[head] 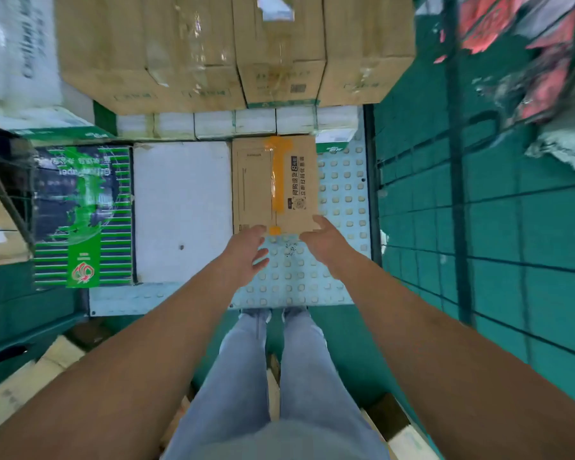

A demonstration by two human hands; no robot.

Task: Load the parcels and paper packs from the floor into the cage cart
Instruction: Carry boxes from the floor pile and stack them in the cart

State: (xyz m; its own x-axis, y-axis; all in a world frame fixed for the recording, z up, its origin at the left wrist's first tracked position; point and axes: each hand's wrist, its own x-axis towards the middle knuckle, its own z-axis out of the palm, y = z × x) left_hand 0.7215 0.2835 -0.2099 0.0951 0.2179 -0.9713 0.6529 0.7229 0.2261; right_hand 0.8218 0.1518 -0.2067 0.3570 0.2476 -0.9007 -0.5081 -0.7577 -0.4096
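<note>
A small brown parcel (256,187) with orange tape lies flat on the studded pale-blue floor of the cage cart (342,194). My left hand (249,249) hovers at its near left corner with fingers spread, holding nothing. At the near right corner is my right hand (322,239), fingers apart, touching or just off the parcel's edge. To the parcel's left sit a white box (181,210) and a green-and-black paper pack (80,210). Large brown cartons (193,51) are stacked at the back above a row of white paper packs (256,122).
The cart's wire mesh side (478,210) stands on the right over the green floor. Red and clear wrapped goods (528,54) lie beyond it. Cardboard pieces (24,383) lie on the floor by my legs, left and right. A dark rack (7,200) is at the left.
</note>
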